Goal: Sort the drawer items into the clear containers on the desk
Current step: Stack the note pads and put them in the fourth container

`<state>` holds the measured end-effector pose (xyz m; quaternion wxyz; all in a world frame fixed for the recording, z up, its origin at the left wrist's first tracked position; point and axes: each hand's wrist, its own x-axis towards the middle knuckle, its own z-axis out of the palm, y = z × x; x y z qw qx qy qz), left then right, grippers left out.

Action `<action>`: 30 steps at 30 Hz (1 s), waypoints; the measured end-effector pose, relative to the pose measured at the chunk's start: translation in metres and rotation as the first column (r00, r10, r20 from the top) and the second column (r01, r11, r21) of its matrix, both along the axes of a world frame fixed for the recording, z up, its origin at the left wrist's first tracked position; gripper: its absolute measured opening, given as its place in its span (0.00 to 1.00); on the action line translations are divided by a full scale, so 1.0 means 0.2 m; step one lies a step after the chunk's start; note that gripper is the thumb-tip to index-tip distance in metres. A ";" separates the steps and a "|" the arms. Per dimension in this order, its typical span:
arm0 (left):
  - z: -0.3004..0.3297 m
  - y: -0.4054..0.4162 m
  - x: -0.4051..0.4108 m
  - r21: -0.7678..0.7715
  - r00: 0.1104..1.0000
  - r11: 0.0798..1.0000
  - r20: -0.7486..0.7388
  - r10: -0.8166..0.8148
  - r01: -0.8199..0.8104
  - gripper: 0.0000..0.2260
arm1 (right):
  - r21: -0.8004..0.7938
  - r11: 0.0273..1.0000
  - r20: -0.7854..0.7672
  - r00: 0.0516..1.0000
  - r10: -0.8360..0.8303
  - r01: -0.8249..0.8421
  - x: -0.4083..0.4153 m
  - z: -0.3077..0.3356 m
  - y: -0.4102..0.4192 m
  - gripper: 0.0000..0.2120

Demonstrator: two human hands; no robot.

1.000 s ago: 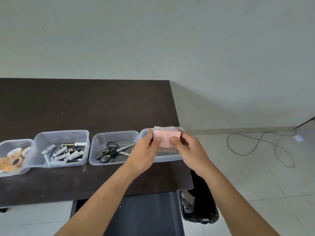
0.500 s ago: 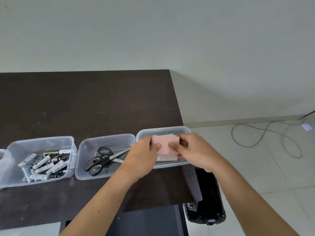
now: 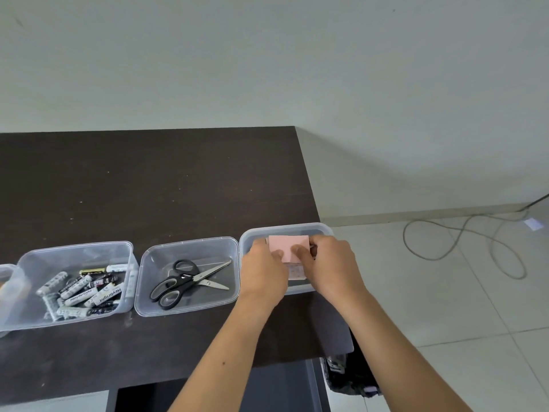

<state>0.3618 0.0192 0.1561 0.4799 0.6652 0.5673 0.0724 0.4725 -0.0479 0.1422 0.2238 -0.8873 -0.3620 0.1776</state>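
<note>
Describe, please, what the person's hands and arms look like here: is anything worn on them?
Both the left hand and the right hand are bare, with no gloves, and no rings or watch can be seen. Both forearms are uncovered as far as the bottom edge of the view, so no sleeves show. Fingernails look short and unpainted. A small dark mark sits on the left forearm.

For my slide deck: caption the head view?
Both hands lower a pink notepad into the rightmost container.
</note>
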 end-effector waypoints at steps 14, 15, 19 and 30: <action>0.09 -0.04 -0.05 0.001 0.995 0.998 0.075 0.064 -0.065 0.14 | 0.009 1.000 0.008 1.000 0.014 -0.014 -0.05 0.05 -0.03 0.15; 0.11 -0.05 -0.08 0.031 0.993 0.997 0.099 0.068 -0.072 0.15 | 0.037 0.999 0.024 1.000 0.011 -0.012 -0.06 0.07 -0.05 0.15; 0.16 -0.11 -0.22 0.100 0.964 0.992 0.259 0.051 -0.079 0.23 | 0.202 0.979 0.124 0.992 -0.010 -0.015 -0.10 0.14 -0.15 0.15; 0.05 -0.59 -0.83 0.165 0.853 0.976 0.521 0.037 -0.143 0.19 | 0.517 0.846 0.100 0.991 0.089 -0.129 -0.51 0.11 -0.70 0.07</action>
